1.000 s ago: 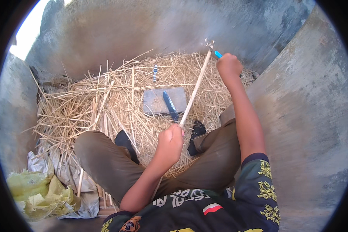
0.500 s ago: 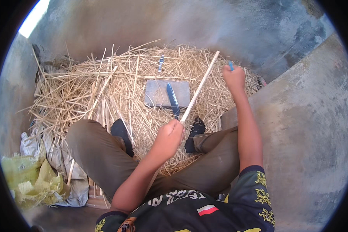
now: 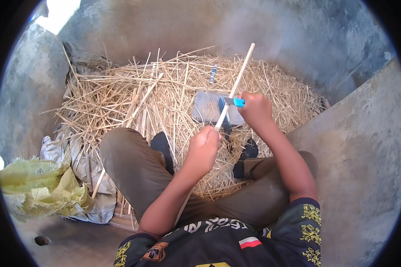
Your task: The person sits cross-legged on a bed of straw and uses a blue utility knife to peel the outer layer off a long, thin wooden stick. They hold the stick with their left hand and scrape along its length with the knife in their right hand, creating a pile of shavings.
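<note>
My left hand (image 3: pixel 202 149) is closed round the lower end of a long pale wooden stick (image 3: pixel 242 71), which slants up and away to the right. My right hand (image 3: pixel 257 109) grips a small knife (image 3: pixel 239 103) by its bright blue handle. The knife's short dark blade lies across the stick, about midway along it. Under them, a grey rectangular block (image 3: pixel 203 107) rests on the straw-like shavings, and a large dark-bladed knife (image 3: pixel 227 126) lies over it, partly hidden by the stick.
Thin pale strips and shavings (image 3: pixel 120 93) are heaped on the floor between concrete walls. A metal wristwatch (image 3: pixel 213 74) lies on the heap beyond the block. Yellow-green torn sacking (image 3: pixel 44 187) sits at left. My feet in dark socks (image 3: pixel 249 151) flank the block.
My right hand has come in from the far right, bringing the small knife's blade onto the stick. The stick stays in my left hand. The whole view has shifted slightly.
</note>
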Available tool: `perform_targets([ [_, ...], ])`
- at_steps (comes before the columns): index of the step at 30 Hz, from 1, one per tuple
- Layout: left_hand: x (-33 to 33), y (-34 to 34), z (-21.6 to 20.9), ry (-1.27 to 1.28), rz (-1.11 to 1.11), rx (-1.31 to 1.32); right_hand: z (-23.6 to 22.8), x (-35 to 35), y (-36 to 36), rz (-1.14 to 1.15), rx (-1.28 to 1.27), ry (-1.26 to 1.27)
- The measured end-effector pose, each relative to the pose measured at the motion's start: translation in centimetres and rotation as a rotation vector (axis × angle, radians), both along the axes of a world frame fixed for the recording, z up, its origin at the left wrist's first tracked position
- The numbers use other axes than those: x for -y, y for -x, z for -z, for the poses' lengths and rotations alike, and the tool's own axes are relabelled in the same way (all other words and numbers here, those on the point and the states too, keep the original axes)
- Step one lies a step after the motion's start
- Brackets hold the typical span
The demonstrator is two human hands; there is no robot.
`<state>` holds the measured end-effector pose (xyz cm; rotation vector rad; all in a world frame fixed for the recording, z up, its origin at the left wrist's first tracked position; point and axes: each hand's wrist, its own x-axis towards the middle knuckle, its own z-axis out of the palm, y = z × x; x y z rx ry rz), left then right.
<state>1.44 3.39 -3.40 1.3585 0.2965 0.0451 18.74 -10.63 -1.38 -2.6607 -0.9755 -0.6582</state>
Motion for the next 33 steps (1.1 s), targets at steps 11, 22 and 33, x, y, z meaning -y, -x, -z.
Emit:
perform_targets([
  [11,3.6,2.9,-3.4,0.283,0.262,-0.224,-6.4,8.1,-8.4,0.757,-0.167,-0.190],
  [22,2.1,0.9,-4.5,0.312,0.186,-0.173,-6.1,6.5,-2.6,0.375,-0.204,-0.218],
  [33,-2.5,0.6,-4.8,0.333,-0.033,-0.147,-0.9,-3.4,5.2,-0.085,-0.069,-0.060],
])
